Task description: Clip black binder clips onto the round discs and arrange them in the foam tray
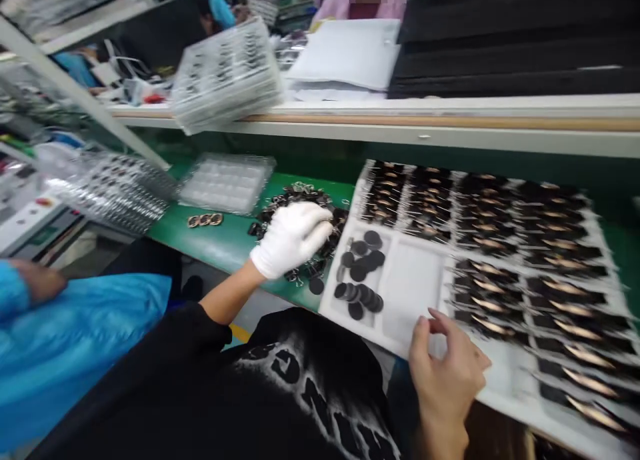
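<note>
My left hand (pixel 295 240), in a white glove, is over a heap of small black clips with metal wire parts (pixel 305 193). Its fingers are bent and slightly apart, with no held thing visible. Bare, my right hand (pixel 447 363) hovers at the near edge of a white compartmented tray (pixel 395 343). Thumb and index finger curve towards each other with a small gap, and nothing shows between them. Black discs (pixel 367 297) lie in the tray's left compartment. Rows of black pieces with gold-coloured parts and metal pins (pixel 487 280) fill other compartments.
Three gold-rimmed rings (pixel 205 220) lie on the green tabletop (pixel 200 247), near a clear plastic tray (pixel 225 183). Stacked clear trays (pixel 227 73) overhang the shelf edge (pixel 350 117). Silvery trays (pixel 120 187) stand at left. A blue-clad person (pixel 75 340) is close on the left; another sits opposite.
</note>
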Available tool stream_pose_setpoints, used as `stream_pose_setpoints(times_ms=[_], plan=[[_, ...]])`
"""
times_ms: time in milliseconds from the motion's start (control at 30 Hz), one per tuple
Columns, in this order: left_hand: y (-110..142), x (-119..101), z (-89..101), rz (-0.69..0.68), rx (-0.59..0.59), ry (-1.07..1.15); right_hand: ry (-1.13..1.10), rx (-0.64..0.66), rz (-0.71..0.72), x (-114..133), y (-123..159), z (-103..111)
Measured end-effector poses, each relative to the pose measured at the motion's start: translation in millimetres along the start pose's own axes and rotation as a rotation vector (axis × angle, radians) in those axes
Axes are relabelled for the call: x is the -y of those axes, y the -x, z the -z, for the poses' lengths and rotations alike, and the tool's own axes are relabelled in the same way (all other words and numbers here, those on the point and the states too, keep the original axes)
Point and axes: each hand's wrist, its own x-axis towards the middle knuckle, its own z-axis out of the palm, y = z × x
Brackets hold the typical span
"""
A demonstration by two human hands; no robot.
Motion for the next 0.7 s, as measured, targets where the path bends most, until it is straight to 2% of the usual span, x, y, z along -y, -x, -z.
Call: stream_pose_setpoints(times_ms=[33, 100, 167, 233, 333, 433, 567, 700], plan=[[10.2, 32.7, 6.1, 0.205, -0.057, -0.100, -0.007, 0.011, 0.036, 5.5, -2.4, -3.3], [36.2, 95.2, 15.6, 0.676, -0.062, -0.330, -0.011, 0.019, 0.118, 17.8, -8.5, -9.3], [66.5, 146.8, 22.8, 0.898, -0.075, -0.411, -0.012, 0.053, 0.223, 30.2, -15.4, -15.1], [95.5, 184.5, 28.0, 0.995, -0.023, -0.426, 0.017, 0.154, 0.310, 40.1, -21.4, -20.7], [126.5, 220.1, 32.0, 0.962, 0.104, -0.380, 0.126, 0.386, 0.353, 46.7, -26.4, -28.6], [138.4, 240.7, 31.0, 0.876, 0.187, -0.327, 0.154, 0.558, 0.359, 44.7, -27.2, -33.4], [138.5, 250.9, 20.9, 0.772, 0.224, -0.226, 0.118, 0.626, 0.344, 37.9, -27.5, -33.9], [137.8, 243.8, 7.2, 0.740, 0.178, -0.139, 0.082, 0.619, 0.369, 30.4, -28.1, -33.0]])
